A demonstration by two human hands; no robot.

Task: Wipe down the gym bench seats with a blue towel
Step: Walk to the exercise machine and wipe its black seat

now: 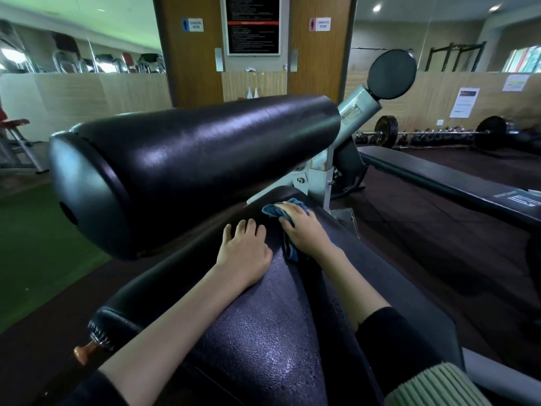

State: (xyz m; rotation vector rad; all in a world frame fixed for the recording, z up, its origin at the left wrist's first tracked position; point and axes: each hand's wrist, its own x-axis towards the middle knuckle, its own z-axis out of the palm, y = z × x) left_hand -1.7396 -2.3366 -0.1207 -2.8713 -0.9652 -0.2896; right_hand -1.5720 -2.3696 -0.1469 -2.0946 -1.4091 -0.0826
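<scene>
A black padded bench seat runs from the bottom of the view up to the middle. Its surface shines and is speckled with small drops. My right hand lies over a crumpled blue towel near the far end of the seat, fingers curled onto the cloth. A strip of the towel hangs out under my palm. My left hand rests flat on the seat just left of the towel, fingers spread. A big black roller pad juts out above the seat on the left.
A grey metal frame holds the roller pad, with a round black pad above it. A flat black bench stands to the right. A loaded barbell and dumbbells line the far wall. Green flooring lies left.
</scene>
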